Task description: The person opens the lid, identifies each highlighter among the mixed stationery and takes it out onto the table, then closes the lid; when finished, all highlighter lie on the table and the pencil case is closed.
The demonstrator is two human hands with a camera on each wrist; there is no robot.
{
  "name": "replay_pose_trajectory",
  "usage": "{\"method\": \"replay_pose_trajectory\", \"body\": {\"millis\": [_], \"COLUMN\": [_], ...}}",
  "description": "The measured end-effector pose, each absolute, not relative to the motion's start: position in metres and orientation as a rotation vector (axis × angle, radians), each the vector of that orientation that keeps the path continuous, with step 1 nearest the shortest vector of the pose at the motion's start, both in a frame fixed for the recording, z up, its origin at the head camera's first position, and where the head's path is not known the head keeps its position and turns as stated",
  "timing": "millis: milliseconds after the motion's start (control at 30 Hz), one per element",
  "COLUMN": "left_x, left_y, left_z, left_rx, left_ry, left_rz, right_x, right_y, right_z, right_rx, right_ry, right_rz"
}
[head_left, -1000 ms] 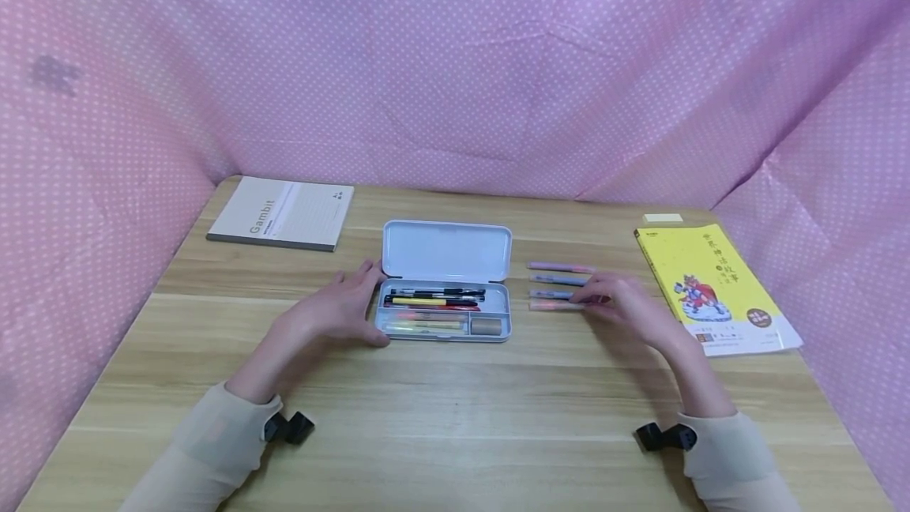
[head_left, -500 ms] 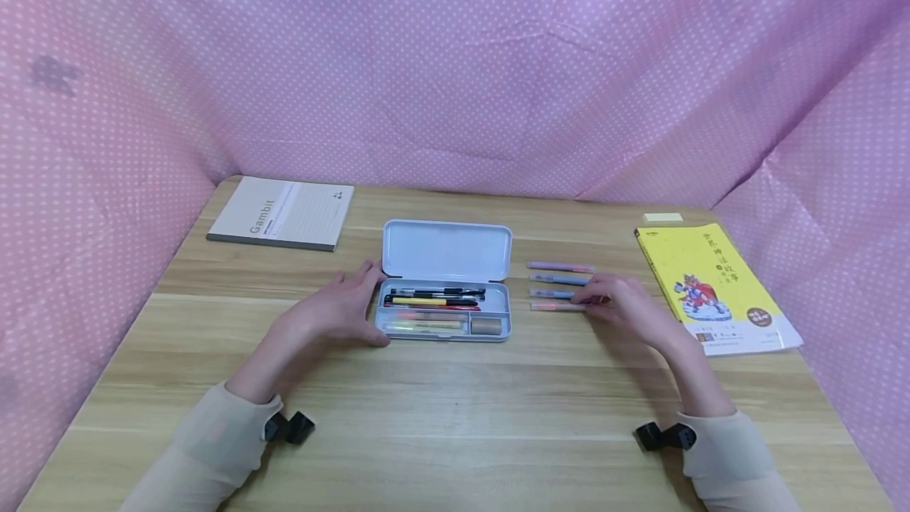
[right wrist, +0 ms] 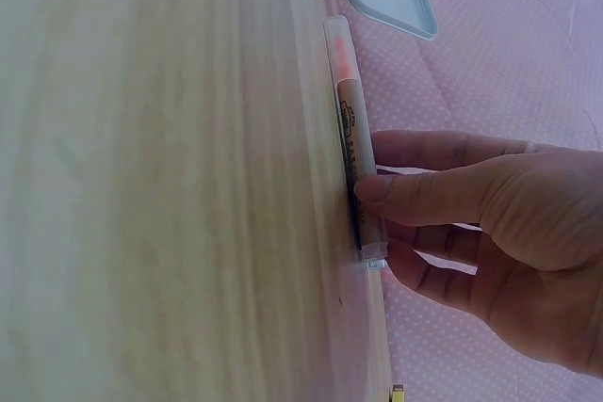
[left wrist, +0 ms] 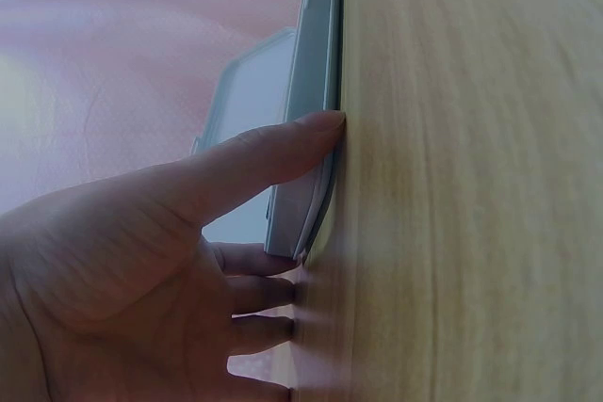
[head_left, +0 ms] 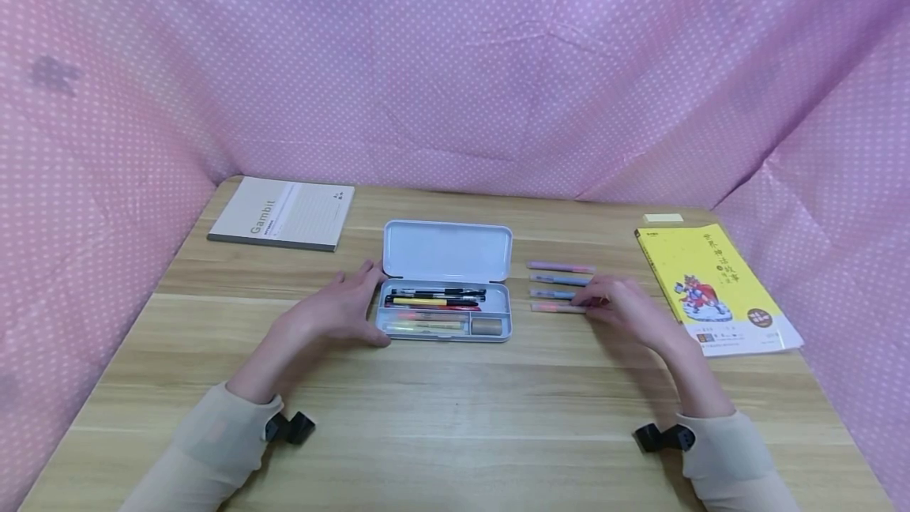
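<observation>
An open pencil case (head_left: 447,251) lies mid-table, its lid tipped back. Black pens, a yellow-and-black pen (head_left: 431,302) and something red fill the rear compartment. Clear-capped highlighters (head_left: 426,324) lie front left, beside a grey-brown block (head_left: 486,326). My left hand (head_left: 341,306) spans the case's left end. In the left wrist view its thumb presses the front wall, the other fingers spread fairly straight near the end. My right hand (head_left: 626,310) pinches an orange-tipped highlighter (right wrist: 353,129) between thumb and fingers, at table level. Behind it lie a purple highlighter (head_left: 558,266) and two blue ones (head_left: 556,280).
At the back left lies a grey notebook (head_left: 284,212). A yellow book (head_left: 711,283) lies at the right, with a small pale yellow pad (head_left: 663,218) behind it. Pink dotted cloth (head_left: 469,85) hangs around the wooden table (head_left: 455,433).
The highlighter at my right fingers has shifted very slightly to the right. My left hand and the pencil case hold their places.
</observation>
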State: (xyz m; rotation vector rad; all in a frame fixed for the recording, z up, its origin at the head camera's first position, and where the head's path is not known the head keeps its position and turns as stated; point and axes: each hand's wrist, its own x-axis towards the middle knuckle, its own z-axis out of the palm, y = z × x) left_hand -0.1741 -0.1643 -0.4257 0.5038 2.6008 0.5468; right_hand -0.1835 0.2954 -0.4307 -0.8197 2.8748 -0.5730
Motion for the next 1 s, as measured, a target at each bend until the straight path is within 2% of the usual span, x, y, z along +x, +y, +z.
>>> {"method": "replay_pose_trajectory", "body": {"millis": [1000], "left_x": [-0.1747], "left_y": [-0.1655], "left_z": [-0.4261], "left_rx": [0.483], "left_ry": [2.593], "left_rz": [0.536], "right_x": [-0.1827], "right_y": [0.2949], "right_z": [-0.4304], "right_rx": [-0.805], "right_ry": [2.882], "right_rz": [-0.551]}}
